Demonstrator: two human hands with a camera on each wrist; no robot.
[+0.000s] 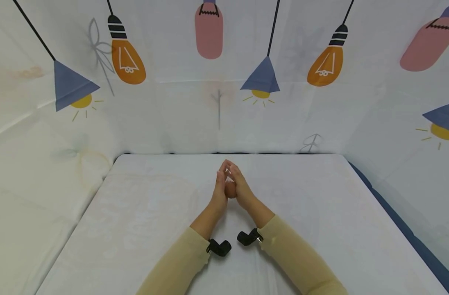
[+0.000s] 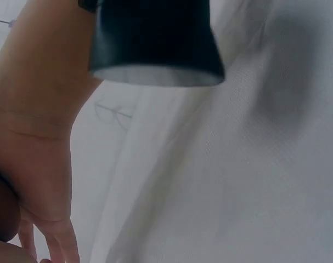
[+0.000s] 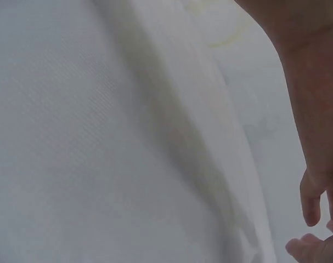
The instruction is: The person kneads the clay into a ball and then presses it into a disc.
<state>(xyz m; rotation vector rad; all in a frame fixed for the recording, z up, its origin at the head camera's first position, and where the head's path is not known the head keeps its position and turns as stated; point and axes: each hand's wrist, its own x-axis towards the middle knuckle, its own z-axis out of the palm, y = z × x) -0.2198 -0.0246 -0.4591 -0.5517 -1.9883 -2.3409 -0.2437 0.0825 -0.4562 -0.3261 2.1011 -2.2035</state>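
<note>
Both hands meet over the middle of the table, palms facing and fingertips together. Between the palms sits a small round reddish-brown ball (image 1: 230, 189); part of it also shows at the left edge of the left wrist view as a dark ball (image 2: 3, 211). My left hand (image 1: 219, 190) touches the ball from the left, its fingers mostly straight. From the other side my right hand (image 1: 242, 186) touches it, fingers extended and leaning toward the left ones. In the right wrist view, the right hand (image 3: 322, 148) hides the ball.
A white-covered table (image 1: 154, 213) lies under the hands. Behind it hangs a white cloth (image 1: 173, 114) printed with lamps and bulbs. Dark blue fabric (image 1: 397, 221) shows along the right edge. Black cameras (image 1: 219, 248) are strapped at both wrists, over beige sleeves (image 1: 176, 262).
</note>
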